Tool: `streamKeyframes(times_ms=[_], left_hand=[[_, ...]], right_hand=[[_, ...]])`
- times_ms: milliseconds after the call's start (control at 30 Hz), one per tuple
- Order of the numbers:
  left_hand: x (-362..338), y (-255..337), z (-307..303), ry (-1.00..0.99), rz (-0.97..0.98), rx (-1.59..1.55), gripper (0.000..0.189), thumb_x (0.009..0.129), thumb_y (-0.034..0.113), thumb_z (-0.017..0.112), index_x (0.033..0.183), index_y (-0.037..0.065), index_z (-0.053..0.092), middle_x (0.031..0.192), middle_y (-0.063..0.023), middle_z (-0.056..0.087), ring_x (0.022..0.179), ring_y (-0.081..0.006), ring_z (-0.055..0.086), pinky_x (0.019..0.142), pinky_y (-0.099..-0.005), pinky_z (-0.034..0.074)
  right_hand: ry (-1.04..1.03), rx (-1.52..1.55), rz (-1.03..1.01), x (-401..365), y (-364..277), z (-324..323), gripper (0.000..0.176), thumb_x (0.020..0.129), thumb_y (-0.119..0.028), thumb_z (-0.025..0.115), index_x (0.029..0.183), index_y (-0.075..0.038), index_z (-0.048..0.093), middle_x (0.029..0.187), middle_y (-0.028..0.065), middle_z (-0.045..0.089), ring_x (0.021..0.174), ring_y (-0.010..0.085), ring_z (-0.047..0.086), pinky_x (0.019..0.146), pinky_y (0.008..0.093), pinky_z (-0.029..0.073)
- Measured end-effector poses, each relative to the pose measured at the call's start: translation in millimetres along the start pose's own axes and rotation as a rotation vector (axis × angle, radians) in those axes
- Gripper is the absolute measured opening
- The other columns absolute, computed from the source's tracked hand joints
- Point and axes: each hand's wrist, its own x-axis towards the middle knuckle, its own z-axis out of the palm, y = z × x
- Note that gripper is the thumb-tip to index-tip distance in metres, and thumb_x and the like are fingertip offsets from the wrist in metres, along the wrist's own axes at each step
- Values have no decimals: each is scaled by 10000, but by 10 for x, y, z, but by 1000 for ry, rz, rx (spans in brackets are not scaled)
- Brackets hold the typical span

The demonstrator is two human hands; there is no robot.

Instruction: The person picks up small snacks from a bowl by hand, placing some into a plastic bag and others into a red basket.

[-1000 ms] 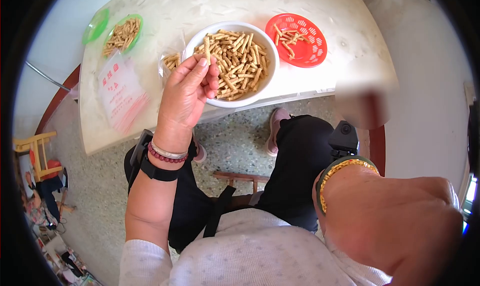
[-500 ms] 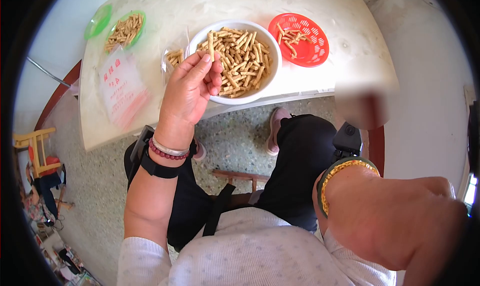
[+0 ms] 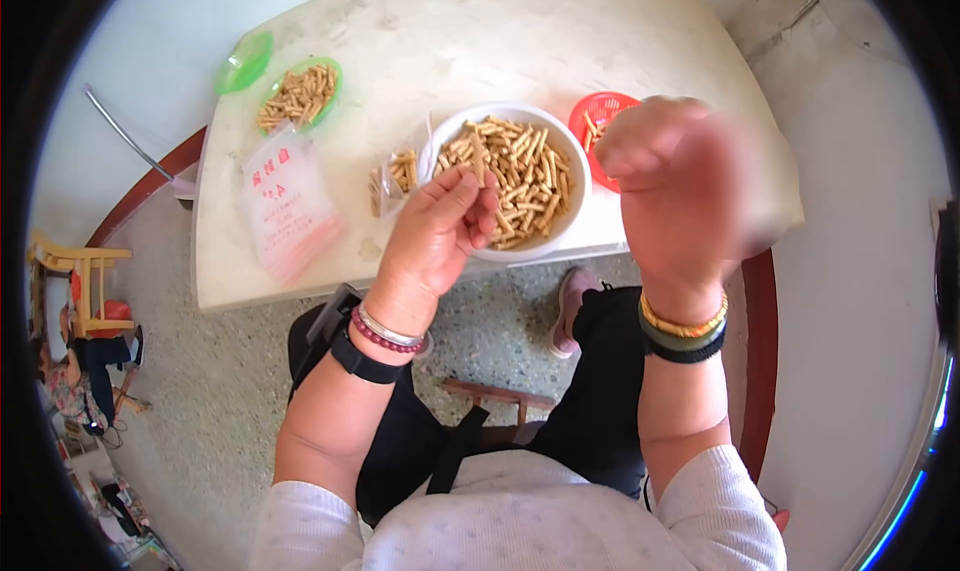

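My left hand [image 3: 440, 233] is closed, pinching a short tan stick [image 3: 477, 155] upright between thumb and fingertips. It is over the near left part of a white bowl [image 3: 582, 161] heaped with similar sticks [image 3: 525, 186]. My right hand [image 3: 665, 186] is raised at the near right of a red perforated basket [image 3: 580, 121], covering part of it. Its fingers look bent, but blur hides whether they hold anything. A few sticks show inside the basket. Left of the bowl stands a clear plastic bag [image 3: 398, 176] with sticks in it.
On the pale table [image 3: 420, 41], a flat plastic bag with red print [image 3: 285, 206] lies at the left. Behind it are a green dish [image 3: 339, 79] of sticks and a green lid-like piece [image 3: 244, 63]. A wooden chair [image 3: 88, 261] stands at far left.
My right hand has swung from the lower right up to beside the red basket. The left hand still holds its stick over the bowl. The camera view has shifted.
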Motion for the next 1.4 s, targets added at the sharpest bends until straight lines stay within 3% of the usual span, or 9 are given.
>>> streamKeyframes(times_ms=[67,100,300,533,667,733,867,1200,1400], left_hand=[[-4,-3,8,24,-42,-4,172,973,204,543,986,46,609,787,-11,607,611,-85,549,522,-210,418],[-5,1,29,27,-44,3,166,977,209,539,972,58,608,790,-11,608,606,-86,548,521,-209,417],[1,-53,53,-7,-59,17,156,982,220,536,963,81,603,798,2,605,624,-77,549,520,-202,420],[-53,-5,96,-27,-55,96,174,985,219,529,994,69,617,784,0,619,601,-57,549,489,-178,417],[-139,215,215,46,-90,607,179,988,135,492,1060,36,622,795,-19,628,575,-44,517,506,-168,409],[-163,228,219,78,292,745,161,978,119,510,1045,27,623,784,-9,618,594,-30,509,518,-169,407],[-153,448,126,273,689,911,110,910,42,595,1011,11,628,819,-21,629,696,-54,571,583,-199,455],[-118,695,-507,454,458,1459,294,827,184,724,1036,16,603,830,-37,607,633,-90,545,587,-241,460],[-155,680,-361,449,401,1418,246,820,164,721,970,18,591,736,-23,589,602,-77,539,552,-241,455]], right_hand=[[85,-332,243,16,210,-92,215,969,-172,493,957,-15,639,820,26,615,781,103,544,759,231,429],[82,-440,350,6,299,-79,153,933,-110,561,991,-3,654,857,23,640,811,117,581,767,257,465],[-151,-814,352,-125,698,-49,165,881,-118,639,995,-4,673,854,85,654,743,143,613,689,272,495],[-91,-281,625,-82,674,-41,117,917,-106,581,964,-5,618,842,6,624,782,68,564,737,229,468],[-51,-271,627,-35,629,-25,110,923,-108,555,949,-15,606,843,-8,623,786,63,557,748,216,456],[-101,-339,620,-52,691,-101,94,927,-106,566,943,-19,597,850,-11,624,780,54,553,738,212,458],[-51,-525,441,-121,782,-115,82,910,-108,609,910,-26,599,797,-21,603,720,42,532,653,203,452],[-17,-671,297,-51,850,-5,86,886,-86,655,896,-2,635,655,-23,562,639,43,520,579,215,443],[-79,-661,112,-12,987,242,75,865,-41,653,932,-9,651,810,42,617,705,84,566,617,231,464]])
